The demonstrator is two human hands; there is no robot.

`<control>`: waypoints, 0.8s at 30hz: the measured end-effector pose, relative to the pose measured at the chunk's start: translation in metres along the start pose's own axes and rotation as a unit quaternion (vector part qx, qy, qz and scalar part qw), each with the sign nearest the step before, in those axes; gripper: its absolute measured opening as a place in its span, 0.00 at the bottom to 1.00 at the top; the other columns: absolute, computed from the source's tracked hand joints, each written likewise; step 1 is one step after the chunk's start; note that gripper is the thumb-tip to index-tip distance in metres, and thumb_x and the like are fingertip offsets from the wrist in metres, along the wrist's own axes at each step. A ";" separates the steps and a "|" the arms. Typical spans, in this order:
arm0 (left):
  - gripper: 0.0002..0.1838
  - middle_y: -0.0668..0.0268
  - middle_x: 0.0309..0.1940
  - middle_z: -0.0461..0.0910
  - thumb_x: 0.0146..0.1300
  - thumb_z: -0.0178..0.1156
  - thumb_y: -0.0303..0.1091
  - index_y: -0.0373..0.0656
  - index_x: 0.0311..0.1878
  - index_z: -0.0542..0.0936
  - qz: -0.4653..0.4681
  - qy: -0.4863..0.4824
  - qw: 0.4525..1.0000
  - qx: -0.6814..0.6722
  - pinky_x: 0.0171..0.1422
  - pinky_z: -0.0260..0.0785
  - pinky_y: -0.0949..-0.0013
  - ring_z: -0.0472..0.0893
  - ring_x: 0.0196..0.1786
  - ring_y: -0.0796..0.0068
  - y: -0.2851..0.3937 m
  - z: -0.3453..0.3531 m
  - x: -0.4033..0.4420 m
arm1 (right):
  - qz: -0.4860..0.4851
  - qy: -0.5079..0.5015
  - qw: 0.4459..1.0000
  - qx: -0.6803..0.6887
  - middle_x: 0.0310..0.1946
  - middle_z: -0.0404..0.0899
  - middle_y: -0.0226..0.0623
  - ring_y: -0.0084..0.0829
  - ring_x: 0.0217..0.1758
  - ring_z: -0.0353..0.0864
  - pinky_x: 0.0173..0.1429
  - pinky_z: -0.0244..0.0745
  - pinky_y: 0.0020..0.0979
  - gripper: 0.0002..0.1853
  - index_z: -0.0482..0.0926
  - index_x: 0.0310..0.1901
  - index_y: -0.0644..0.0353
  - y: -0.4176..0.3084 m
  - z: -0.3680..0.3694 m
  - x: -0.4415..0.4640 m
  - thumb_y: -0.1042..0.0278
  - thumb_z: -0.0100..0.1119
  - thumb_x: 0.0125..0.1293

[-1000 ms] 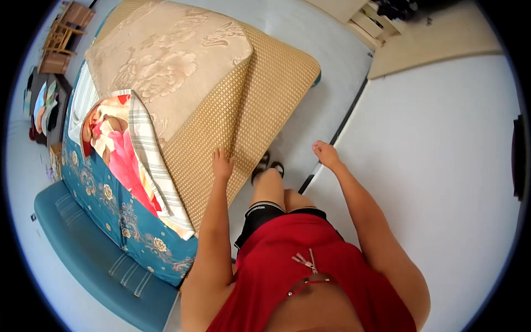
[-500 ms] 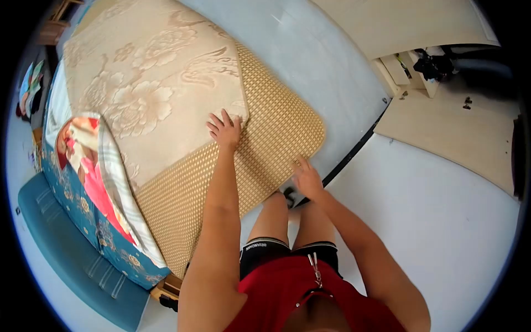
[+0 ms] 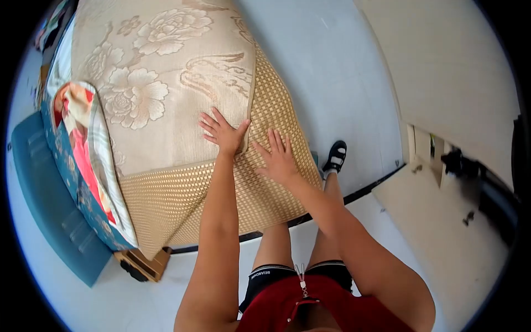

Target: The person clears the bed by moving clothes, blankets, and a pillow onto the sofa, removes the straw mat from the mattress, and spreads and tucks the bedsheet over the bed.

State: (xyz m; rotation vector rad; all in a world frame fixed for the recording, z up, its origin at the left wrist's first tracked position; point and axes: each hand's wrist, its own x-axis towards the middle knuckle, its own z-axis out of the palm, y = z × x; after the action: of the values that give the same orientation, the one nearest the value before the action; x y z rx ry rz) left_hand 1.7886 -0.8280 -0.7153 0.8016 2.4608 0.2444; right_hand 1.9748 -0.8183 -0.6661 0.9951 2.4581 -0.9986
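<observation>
- Grip of the left hand [image 3: 224,135] is wide, fingers spread and palm down on the cover [image 3: 166,133], near its lower corner; the thumb reaches its piped edge, and nothing looks pinched
- Right hand [image 3: 278,160] lies palm down on the mat [image 3: 276,108], fingers apart and fairly straight, just beside the left hand; it too has nothing visibly in its hold
- Beige and flower-patterned, the cover spreads over much of the bed, with the gold woven mat showing along its right side and below it
- Whether cover and mat are joined, I cannot tell
- Shallow ripples run through the mat below the hands, and a crease slants across it to the left of the left forearm
- At the bed's left side lies a blanket [image 3: 80,138], pink, red and cream with a pale border, over a blue flowered sheet [image 3: 105,221]
- Beyond the sheet stands a blue headboard [image 3: 55,205]
- Below the mat's left corner, a wooden box [image 3: 146,264] shows
- Past the mat's right edge, a black sandal [image 3: 336,156] on the right foot rests on the pale floor [image 3: 332,66]
</observation>
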 end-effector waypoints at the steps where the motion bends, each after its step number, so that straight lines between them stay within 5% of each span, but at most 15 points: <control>1: 0.67 0.45 0.72 0.21 0.43 0.64 0.68 0.45 0.74 0.35 -0.004 0.000 1.000 0.004 0.68 0.18 0.33 0.18 0.72 0.40 -0.002 -0.001 0.000 | -0.008 -0.014 1.000 0.000 0.74 0.28 0.51 0.47 0.77 0.25 0.73 0.30 0.56 0.46 0.46 0.72 0.34 0.001 -0.005 0.003 0.40 0.60 0.55; 7: 0.69 0.48 0.72 0.21 0.39 0.66 0.69 0.48 0.74 0.34 -0.023 0.002 1.000 0.000 0.69 0.19 0.34 0.19 0.73 0.42 -0.003 0.007 0.006 | -0.042 -0.133 0.990 -0.026 0.74 0.25 0.50 0.46 0.77 0.25 0.74 0.33 0.54 0.41 0.45 0.72 0.32 0.016 -0.033 0.009 0.52 0.57 0.61; 10: 0.69 0.48 0.73 0.21 0.39 0.66 0.69 0.48 0.74 0.33 -0.039 -0.002 0.999 0.011 0.69 0.19 0.33 0.20 0.73 0.42 -0.002 0.006 0.007 | -0.117 -0.075 0.989 -0.051 0.74 0.27 0.47 0.44 0.78 0.28 0.75 0.35 0.50 0.40 0.47 0.72 0.31 0.037 -0.027 0.013 0.55 0.57 0.61; 11: 0.70 0.49 0.73 0.21 0.37 0.66 0.70 0.49 0.74 0.34 -0.046 -0.001 0.999 0.018 0.69 0.20 0.33 0.20 0.73 0.42 -0.002 0.007 0.008 | -0.122 -0.150 0.980 -0.051 0.75 0.27 0.44 0.41 0.78 0.28 0.74 0.39 0.47 0.37 0.51 0.71 0.30 0.044 -0.035 0.017 0.57 0.56 0.62; 14: 0.70 0.49 0.73 0.22 0.36 0.66 0.71 0.49 0.74 0.35 -0.045 -0.004 0.999 0.015 0.69 0.20 0.33 0.20 0.73 0.42 -0.002 0.003 0.008 | -0.151 -0.262 0.952 0.044 0.74 0.40 0.46 0.42 0.77 0.40 0.72 0.49 0.45 0.32 0.60 0.68 0.38 0.056 -0.083 0.035 0.61 0.55 0.62; 16: 0.70 0.50 0.73 0.23 0.35 0.66 0.71 0.49 0.74 0.36 -0.050 -0.005 0.999 0.017 0.70 0.20 0.34 0.21 0.73 0.44 0.000 -0.002 0.004 | -0.035 -0.345 0.928 0.137 0.69 0.52 0.46 0.43 0.73 0.49 0.69 0.55 0.44 0.28 0.66 0.64 0.45 0.051 -0.107 0.073 0.62 0.55 0.61; 18: 0.70 0.50 0.73 0.23 0.35 0.66 0.71 0.49 0.74 0.37 -0.049 0.006 0.999 0.018 0.70 0.20 0.35 0.21 0.74 0.44 0.001 -0.005 0.005 | -0.004 -0.287 0.941 0.177 0.64 0.61 0.45 0.43 0.70 0.56 0.66 0.60 0.43 0.25 0.70 0.61 0.51 0.036 -0.126 0.090 0.63 0.56 0.60; 20: 0.69 0.50 0.73 0.23 0.36 0.67 0.69 0.48 0.74 0.38 -0.059 -0.002 0.998 -0.005 0.70 0.20 0.35 0.22 0.74 0.45 0.006 -0.014 0.006 | -0.079 -0.080 0.978 0.175 0.59 0.68 0.44 0.43 0.66 0.62 0.64 0.62 0.41 0.24 0.72 0.58 0.56 0.005 -0.151 0.108 0.64 0.56 0.58; 24: 0.69 0.50 0.74 0.24 0.35 0.68 0.67 0.48 0.74 0.39 -0.079 -0.033 0.996 -0.007 0.70 0.20 0.36 0.23 0.74 0.44 0.001 -0.019 0.006 | -0.265 0.012 0.964 0.017 0.63 0.65 0.42 0.42 0.69 0.59 0.68 0.57 0.42 0.27 0.71 0.59 0.55 -0.052 -0.160 0.180 0.63 0.59 0.56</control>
State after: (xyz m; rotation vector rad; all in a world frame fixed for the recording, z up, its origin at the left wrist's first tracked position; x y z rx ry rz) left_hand 1.7747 -0.8232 -0.7016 0.5961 2.4423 0.1736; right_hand 1.8067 -0.6444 -0.6177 0.3512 2.8028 -1.1857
